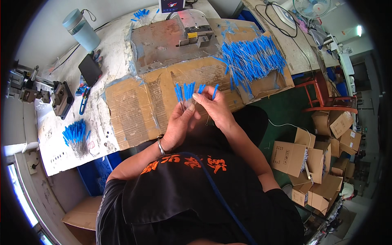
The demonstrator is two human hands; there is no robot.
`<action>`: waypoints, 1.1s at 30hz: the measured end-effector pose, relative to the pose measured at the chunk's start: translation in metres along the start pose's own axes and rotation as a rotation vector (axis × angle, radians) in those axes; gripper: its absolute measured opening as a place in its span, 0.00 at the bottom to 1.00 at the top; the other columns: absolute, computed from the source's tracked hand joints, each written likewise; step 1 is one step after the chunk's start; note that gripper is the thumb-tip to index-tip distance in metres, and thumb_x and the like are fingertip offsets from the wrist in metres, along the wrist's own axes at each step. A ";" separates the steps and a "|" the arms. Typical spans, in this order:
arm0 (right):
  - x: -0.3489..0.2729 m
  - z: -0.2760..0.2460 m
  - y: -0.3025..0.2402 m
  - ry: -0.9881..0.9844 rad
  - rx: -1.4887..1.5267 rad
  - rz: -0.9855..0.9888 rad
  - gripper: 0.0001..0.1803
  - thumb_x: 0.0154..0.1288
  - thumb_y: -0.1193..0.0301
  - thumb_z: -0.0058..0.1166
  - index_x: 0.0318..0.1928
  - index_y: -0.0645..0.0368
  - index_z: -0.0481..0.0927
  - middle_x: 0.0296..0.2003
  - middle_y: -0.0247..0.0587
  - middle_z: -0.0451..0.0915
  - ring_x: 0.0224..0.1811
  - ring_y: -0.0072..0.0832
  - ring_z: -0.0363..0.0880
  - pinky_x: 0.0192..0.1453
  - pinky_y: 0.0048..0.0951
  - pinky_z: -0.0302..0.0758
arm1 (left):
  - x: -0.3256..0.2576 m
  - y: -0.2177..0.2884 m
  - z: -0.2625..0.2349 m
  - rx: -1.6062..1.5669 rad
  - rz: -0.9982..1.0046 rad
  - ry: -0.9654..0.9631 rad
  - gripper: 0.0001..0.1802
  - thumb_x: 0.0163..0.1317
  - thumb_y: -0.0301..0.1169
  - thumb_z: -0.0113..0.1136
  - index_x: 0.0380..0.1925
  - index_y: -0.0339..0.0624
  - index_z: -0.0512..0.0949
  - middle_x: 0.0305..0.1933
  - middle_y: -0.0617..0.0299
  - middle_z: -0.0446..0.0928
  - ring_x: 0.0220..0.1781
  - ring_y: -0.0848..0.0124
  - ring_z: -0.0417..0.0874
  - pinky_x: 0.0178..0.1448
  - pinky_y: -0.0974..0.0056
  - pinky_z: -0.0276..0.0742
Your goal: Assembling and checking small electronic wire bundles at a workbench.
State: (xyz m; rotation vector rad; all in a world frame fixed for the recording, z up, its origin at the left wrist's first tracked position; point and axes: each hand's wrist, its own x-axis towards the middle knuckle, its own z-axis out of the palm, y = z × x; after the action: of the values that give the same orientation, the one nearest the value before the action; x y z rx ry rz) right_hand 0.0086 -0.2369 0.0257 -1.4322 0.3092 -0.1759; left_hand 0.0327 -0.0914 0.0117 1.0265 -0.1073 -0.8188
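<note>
My left hand (178, 125) is closed round the wire stems of a bunch of small blue-headed wire brushes (185, 91), their heads fanned upward. Close beside it, my right hand (219, 108) is closed too, its thumb and fingertips near the bunch's right side. A single blue-headed brush (215, 92) sticks up between the right hand's fingers, its wire trailing below. A large pile of the same brushes (255, 59) lies on cardboard to the right. Another bundle (76, 136) rests at the table's left.
Ahead stands a small metal fixture (198, 34) on a metal plate (157, 47). Cardboard (130, 108) covers the near tabletop. To the left are a blue bottle (81, 30), a phone-like black slab (90, 69), pliers (84, 101) and a clamp device (61, 100). Open cartons (288, 157) sit at right.
</note>
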 end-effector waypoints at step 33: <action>-0.007 0.000 -0.022 -0.057 0.116 0.084 0.06 0.62 0.72 0.57 0.30 0.59 0.77 0.23 0.25 0.74 0.26 0.09 0.67 0.31 0.14 0.65 | -0.002 -0.001 0.002 0.079 0.117 0.030 0.08 0.69 0.35 0.48 0.41 0.43 0.68 0.27 0.64 0.74 0.19 0.80 0.68 0.23 0.77 0.64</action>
State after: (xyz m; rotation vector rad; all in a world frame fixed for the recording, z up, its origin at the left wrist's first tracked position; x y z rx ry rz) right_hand 0.0036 -0.2376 0.0486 -1.3051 0.3069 -0.0832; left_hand 0.0301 -0.0920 0.0120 1.0962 -0.1736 -0.6966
